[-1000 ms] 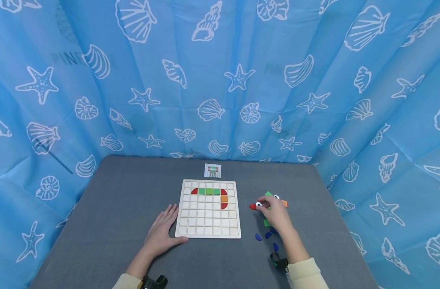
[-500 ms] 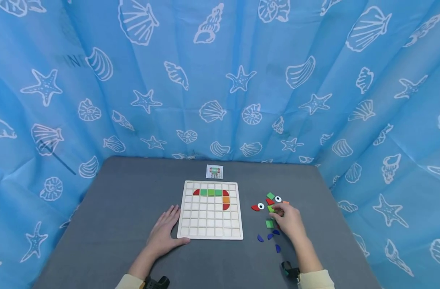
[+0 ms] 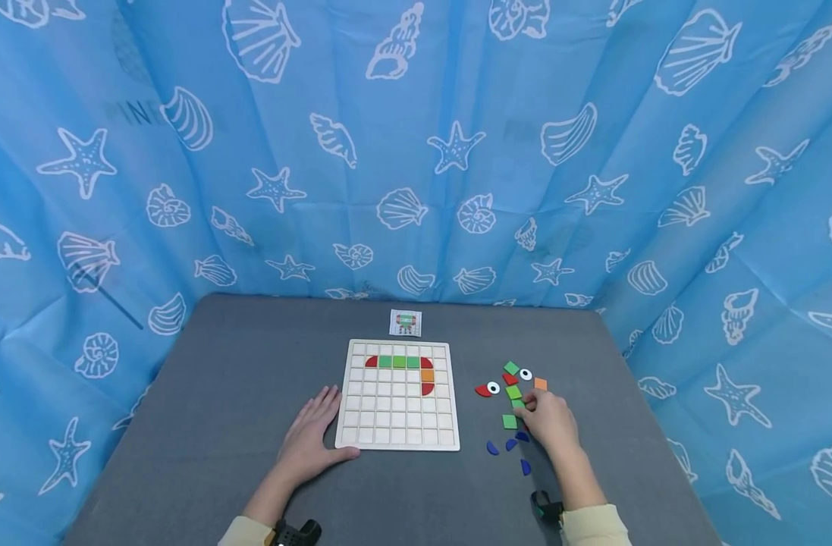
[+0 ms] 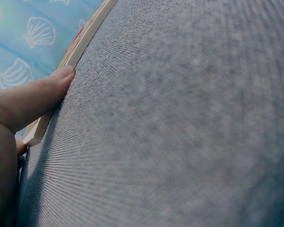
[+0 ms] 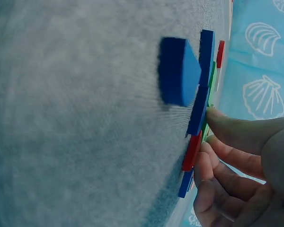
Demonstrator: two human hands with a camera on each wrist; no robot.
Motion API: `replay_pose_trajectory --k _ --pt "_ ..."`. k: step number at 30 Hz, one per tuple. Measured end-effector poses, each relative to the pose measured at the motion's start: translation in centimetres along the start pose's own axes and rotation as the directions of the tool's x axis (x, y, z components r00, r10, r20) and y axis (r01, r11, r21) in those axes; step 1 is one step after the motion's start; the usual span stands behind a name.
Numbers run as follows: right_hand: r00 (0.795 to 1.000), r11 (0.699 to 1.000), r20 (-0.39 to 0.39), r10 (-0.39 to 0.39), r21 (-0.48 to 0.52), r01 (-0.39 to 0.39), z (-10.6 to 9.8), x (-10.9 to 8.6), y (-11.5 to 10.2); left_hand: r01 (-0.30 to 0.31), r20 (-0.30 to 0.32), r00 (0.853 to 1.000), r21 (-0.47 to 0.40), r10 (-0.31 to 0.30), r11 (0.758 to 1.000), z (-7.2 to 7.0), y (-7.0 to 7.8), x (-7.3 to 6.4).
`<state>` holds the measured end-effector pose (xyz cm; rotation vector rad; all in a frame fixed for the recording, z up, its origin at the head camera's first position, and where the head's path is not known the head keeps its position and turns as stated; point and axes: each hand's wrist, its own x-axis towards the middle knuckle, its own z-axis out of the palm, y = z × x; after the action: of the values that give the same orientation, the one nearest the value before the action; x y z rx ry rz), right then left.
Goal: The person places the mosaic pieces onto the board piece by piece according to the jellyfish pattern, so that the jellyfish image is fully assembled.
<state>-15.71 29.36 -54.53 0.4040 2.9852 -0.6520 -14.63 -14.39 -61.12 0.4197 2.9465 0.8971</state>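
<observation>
My left hand [image 3: 309, 436] lies at the near left corner of a white grid board [image 3: 381, 417], its straight fingers along the left side and the thumb touching the front edge. The left wrist view shows that thumb [image 4: 47, 90] against the board's rim. Red, green and orange tiles sit in the board's upper cells. To the right of the board, my right hand [image 3: 551, 417] pinches a green square tile [image 3: 517, 404] among loose pieces. From the right wrist, thumb and index finger meet at the green edge, partly hidden behind blue half-round pieces [image 5: 199, 111].
A small pattern card [image 3: 405, 323] lies behind the board. Near the right hand are a red piece [image 3: 482, 390], white eye discs [image 3: 525, 374], an orange square [image 3: 541, 384], more green squares [image 3: 510, 422] and several blue half-rounds [image 3: 493, 448]. A blue shell-print curtain [image 3: 416, 189] surrounds the grey table.
My right hand has moved right and toward me, from the red piece and eye disc to the green squares. The left hand stays at the board, whose tiles look unchanged.
</observation>
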Motion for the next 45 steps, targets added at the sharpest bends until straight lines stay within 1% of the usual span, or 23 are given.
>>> replay_pose_trajectory --k 4,8,12,16,21,23,25,29,36,40,45 --pt "1.000 1.000 -0.010 -0.028 0.006 0.028 0.2 0.2 0.2 0.005 0.017 1.000 0.000 -0.005 1.000 -0.1 0.0 -0.1" --pt "0.999 0.999 -0.015 -0.039 0.033 0.040 0.5 0.4 0.5 0.014 0.040 0.999 -0.004 -0.014 1.000 -0.2 -0.1 -0.1" --pt "0.999 0.999 -0.015 -0.028 0.045 0.029 0.6 0.6 0.7 0.017 0.041 0.999 -0.008 -0.016 1.000 -0.3 -0.1 0.0" --pt "0.999 0.999 -0.008 -0.037 0.025 0.037 0.5 0.6 0.7 0.016 0.038 0.999 -0.005 -0.016 1.000 -0.2 0.0 0.1" --pt "0.999 0.998 -0.019 -0.050 0.036 0.051 0.1 0.3 0.3 0.009 0.030 0.999 0.005 -0.009 1.000 -0.2 0.1 0.0" --pt "0.998 0.997 -0.027 -0.061 0.044 0.062 -0.2 0.2 0.0 0.008 0.027 1.000 0.013 -0.009 1.000 -0.1 0.1 0.0" --pt "0.995 0.995 -0.033 -0.089 0.047 0.091 -0.5 0.0 -0.4 0.008 0.020 1.000 0.017 -0.008 1.000 -0.1 0.1 0.0" --pt "0.984 0.983 -0.033 -0.173 0.052 0.174 -1.0 -0.1 -1.6 0.005 0.011 1.000 0.013 -0.005 1.000 0.0 0.1 0.1" --pt "0.954 0.950 -0.022 -0.298 0.094 0.299 -0.9 0.0 -4.0 -0.017 0.006 1.000 0.025 0.017 1.000 0.2 -0.1 0.0" --pt "0.936 0.933 -0.045 -0.350 0.070 0.353 -0.5 0.0 -5.5 -0.019 -0.001 1.000 0.014 0.019 1.000 0.2 -0.2 0.0" --pt "0.919 0.918 -0.067 -0.389 0.051 0.392 0.3 0.1 -7.1 -0.008 0.019 1.000 0.007 0.008 1.000 -0.1 -0.1 0.0"
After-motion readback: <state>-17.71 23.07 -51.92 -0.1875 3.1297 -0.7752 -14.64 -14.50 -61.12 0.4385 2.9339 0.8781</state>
